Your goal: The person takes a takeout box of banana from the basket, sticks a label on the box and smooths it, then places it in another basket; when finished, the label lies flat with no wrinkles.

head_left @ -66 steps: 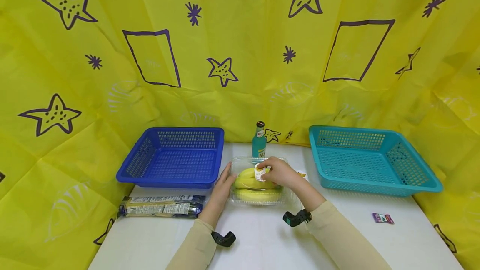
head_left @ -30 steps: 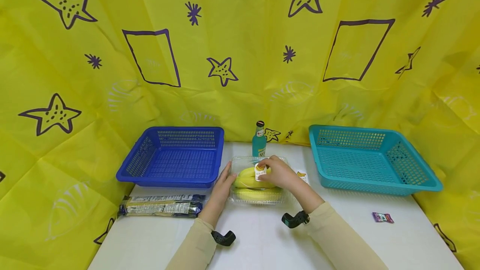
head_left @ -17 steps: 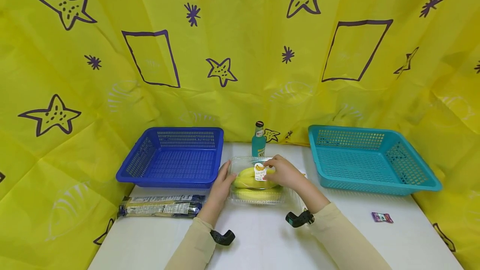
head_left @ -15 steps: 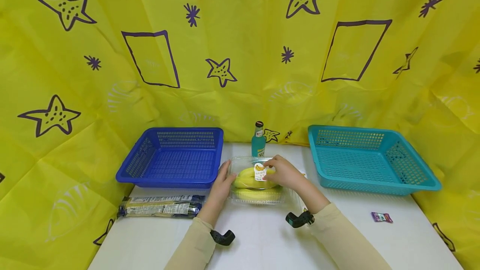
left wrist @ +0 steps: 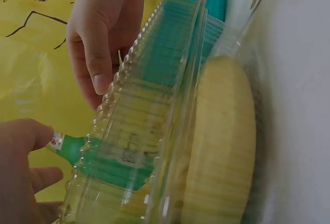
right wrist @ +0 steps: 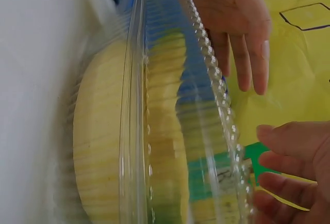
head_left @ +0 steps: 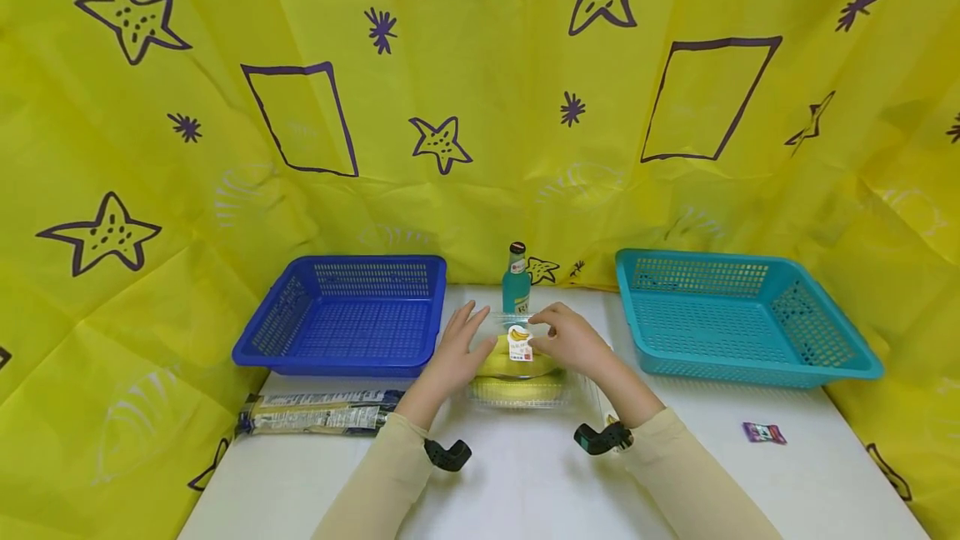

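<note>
A clear plastic clamshell box (head_left: 517,403) stands at the middle of the table with yellow bananas (left wrist: 221,141) inside, its lid closed. On top of the lid lies a white label (head_left: 519,345) with a banana picture. My left hand (head_left: 459,357) is raised over the box's left side, fingers spread and holding nothing. To the right of the label is my right hand (head_left: 573,343), thumb and fingers apart, fingertips close to the label's right edge. In the right wrist view both hands show beyond the lid with loose fingers.
Behind the box stands a teal bottle (head_left: 516,288). A blue basket (head_left: 341,367) is at left, a turquoise basket (head_left: 750,373) at right. A long printed packet (head_left: 318,413) lies below the blue one. A small purple packet (head_left: 764,432) lies front right. Part of a sticker sheet (head_left: 613,422) shows by the right wrist.
My left hand has left the box's left side and risen over it, fingers spreading. My right fingers, earlier on the label, have drawn slightly right, leaving it on the lid.
</note>
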Available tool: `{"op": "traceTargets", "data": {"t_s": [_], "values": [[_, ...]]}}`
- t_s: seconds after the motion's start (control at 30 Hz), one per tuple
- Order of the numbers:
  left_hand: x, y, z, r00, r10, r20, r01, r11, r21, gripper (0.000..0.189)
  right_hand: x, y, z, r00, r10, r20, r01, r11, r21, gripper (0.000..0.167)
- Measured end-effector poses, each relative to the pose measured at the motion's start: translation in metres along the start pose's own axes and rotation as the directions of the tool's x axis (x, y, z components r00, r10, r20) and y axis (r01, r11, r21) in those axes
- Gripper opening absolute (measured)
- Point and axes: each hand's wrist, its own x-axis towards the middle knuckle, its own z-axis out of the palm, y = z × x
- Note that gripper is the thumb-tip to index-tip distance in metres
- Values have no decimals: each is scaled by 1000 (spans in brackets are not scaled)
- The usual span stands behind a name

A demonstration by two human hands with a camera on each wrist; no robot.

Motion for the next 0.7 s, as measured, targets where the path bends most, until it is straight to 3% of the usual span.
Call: {"op": "traceTargets", "data": {"t_s": [0.17, 0.37, 0.5, 0.7], "values": [[13, 5, -4, 997, -12, 79, 0, 989, 147, 62, 2, 7, -3, 999, -37, -13, 37, 999, -10, 48], [23, 8, -5, 986, -56, 158, 8, 957, 291, 77, 9, 10, -3, 997, 0, 82, 3, 999, -37, 67], [26, 9, -4, 978, -85, 189, 16, 940, 341, 87, 13, 13, 0, 991, 17, 132, -5, 996, -85, 75], [28, 10, -2, 977, -96, 190, 15, 922, 386, 96, 15, 14, 2, 989, 2, 146, 18, 991, -135, 82]]}}
